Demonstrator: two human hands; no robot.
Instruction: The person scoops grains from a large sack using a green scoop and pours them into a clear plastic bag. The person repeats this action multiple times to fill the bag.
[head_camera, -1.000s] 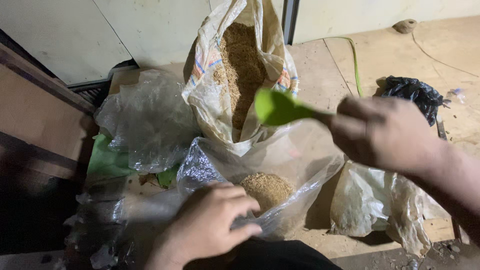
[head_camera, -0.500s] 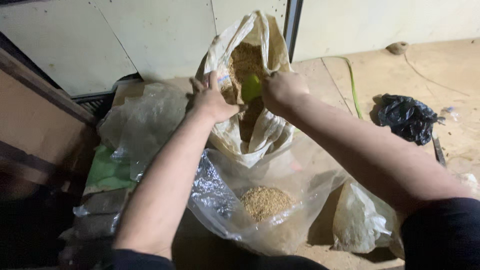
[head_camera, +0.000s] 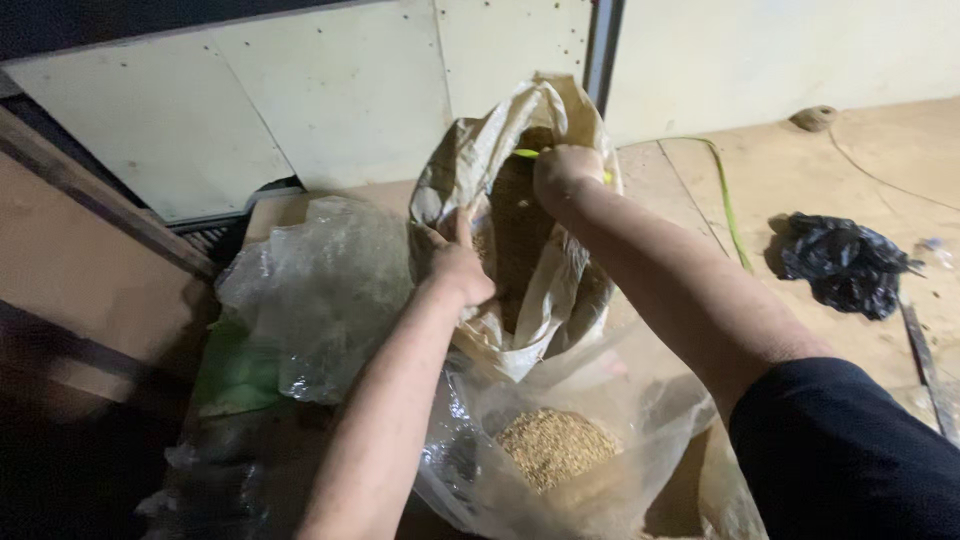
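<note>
Left hand: closed on the near left rim of the sack, thumb raised, the mouth being held open.
Right hand: sunk into the sack's mouth at the far side, fist closed around a green scoop; only a sliver of the scoop is seen above the knuckles.
Sack: a tall woven bag, stood upright at the centre against the wall, its inside dark; grain is barely made out within.
Clear bag: laid open just near of the sack, touching its base, with a small heap of grain at its bottom.
Crumpled plastic: piled to the left of the sack, pressed against it beside the left wrist, over something green.
Black bag: lying on the floor well to the right, apart from the work.
Green cord: run along the floor right of the sack, behind the right forearm.
In the way: the sack's folded rim and the right forearm, by which most of the scoop and the sack's contents are hidden.
</note>
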